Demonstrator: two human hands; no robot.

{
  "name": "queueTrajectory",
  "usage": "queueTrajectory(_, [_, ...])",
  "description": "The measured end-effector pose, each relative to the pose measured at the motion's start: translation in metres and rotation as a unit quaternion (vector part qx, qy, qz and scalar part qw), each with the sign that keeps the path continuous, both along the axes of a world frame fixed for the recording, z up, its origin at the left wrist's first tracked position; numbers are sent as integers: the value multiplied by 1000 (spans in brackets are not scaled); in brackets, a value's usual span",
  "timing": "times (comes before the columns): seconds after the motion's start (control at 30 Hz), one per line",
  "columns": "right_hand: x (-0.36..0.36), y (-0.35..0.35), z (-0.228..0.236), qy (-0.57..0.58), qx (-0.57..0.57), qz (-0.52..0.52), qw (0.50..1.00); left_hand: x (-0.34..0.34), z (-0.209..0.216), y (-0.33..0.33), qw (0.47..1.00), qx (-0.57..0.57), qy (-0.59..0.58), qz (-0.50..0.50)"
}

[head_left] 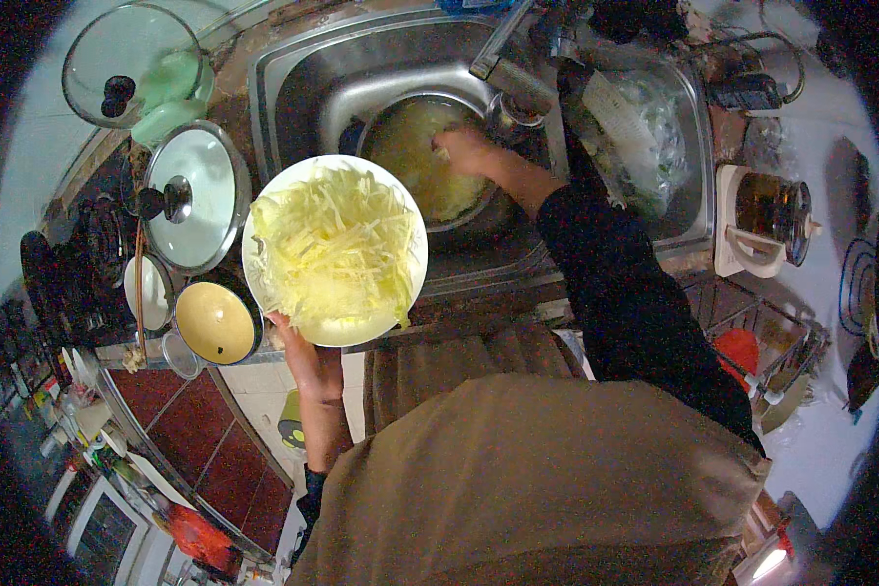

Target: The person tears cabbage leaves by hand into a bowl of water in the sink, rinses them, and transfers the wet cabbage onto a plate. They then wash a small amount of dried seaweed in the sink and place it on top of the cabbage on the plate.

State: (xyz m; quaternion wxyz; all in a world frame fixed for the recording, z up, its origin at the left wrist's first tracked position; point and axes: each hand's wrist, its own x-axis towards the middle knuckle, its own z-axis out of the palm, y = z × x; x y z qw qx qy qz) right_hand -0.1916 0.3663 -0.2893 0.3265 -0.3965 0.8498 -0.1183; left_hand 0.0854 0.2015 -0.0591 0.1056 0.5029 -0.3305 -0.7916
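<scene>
Pale yellow shreds are lying heaped on a white plate beside the sink bowl

The left hand is supporting the white plate at its near-left edge. Its fingers are closing on the plate, but most of them are hiding underneath, so I cannot tell their exact spread. The plate is overhanging the near-left part of the sink. The right hand is reaching into a round metal bowl, which is standing in the left basin and is containing cloudy, yellowish liquid. Its fingers are bending downward; I cannot tell how far they are opening or whether they are gripping something. The faucet is standing near this hand. To the left, a glass lid and a yellow-lined bowl are resting near the plate.
</scene>
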Motion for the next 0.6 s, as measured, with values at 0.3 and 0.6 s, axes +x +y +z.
queueTrajectory(0.3, [68,-2,34,87,31,89,992,6,-1,-2,999,-1,32,1])
queueTrajectory(0.6, [40,1,-22,-89,53,-116,988,10,-4,-5,999,10,31,7])
